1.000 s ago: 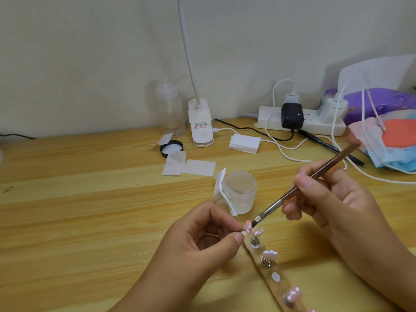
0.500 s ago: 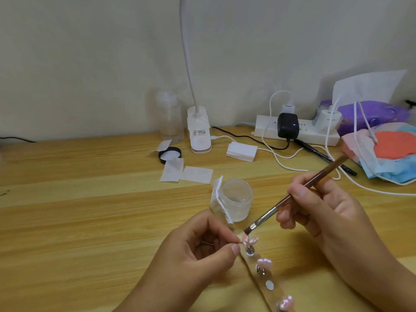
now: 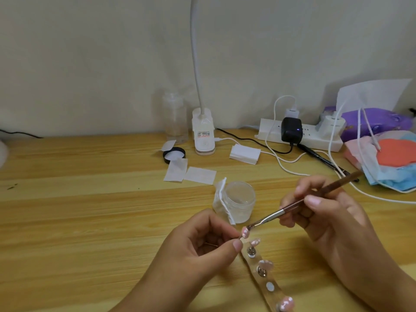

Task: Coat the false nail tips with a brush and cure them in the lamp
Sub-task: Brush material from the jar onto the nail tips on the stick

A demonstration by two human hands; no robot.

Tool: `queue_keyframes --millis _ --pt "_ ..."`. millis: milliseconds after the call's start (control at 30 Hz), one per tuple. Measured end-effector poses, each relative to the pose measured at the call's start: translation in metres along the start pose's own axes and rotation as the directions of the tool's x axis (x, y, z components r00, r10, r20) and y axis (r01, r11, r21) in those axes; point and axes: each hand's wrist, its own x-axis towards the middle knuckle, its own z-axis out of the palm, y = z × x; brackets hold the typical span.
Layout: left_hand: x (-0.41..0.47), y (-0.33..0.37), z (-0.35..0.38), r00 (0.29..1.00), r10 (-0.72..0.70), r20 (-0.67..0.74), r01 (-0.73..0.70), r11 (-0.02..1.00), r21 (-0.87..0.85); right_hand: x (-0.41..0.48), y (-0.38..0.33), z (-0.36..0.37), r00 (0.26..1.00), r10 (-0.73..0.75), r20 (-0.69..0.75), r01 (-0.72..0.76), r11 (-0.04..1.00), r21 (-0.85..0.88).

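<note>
While left hand point(image 3: 202, 246) pinches a nail tip point(image 3: 245, 233), right hand point(image 3: 326, 212) fingers grip brush point(image 3: 299, 202) angled down onto it

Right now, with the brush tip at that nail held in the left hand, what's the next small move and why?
Probably draw the brush in a short stroke along the nail tip. The bristles sit right at its upper edge, the left hand pinches its stand steady, and the right hand grips the brush like a pen. Whether gel is loaded can't be seen.
</note>
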Motion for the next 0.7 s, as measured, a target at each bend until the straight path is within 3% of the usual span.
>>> queue_keyframes --millis 333,533,700 --pt "-0.0004 -0.0005 -0.0003 1.000 -0.012 -0.002 0.012 1.000 0.025 -0.0036 -0.0007 -0.0005 0.998 0.016 0.066 -0.012 0.998 -0.062" --pt "-0.0007 -0.0024 -0.0015 1.000 -0.006 0.002 0.006 0.999 0.032 -0.0011 0.0015 -0.0006 1.000 0.016 -0.010 -0.018 0.988 -0.155" --pt "-0.0018 -0.0041 -0.0020 1.000 0.005 -0.012 -0.004 0.996 0.086 0.0009 0.0000 -0.0033 1.000 -0.005 -0.022 0.004 0.997 -0.080"
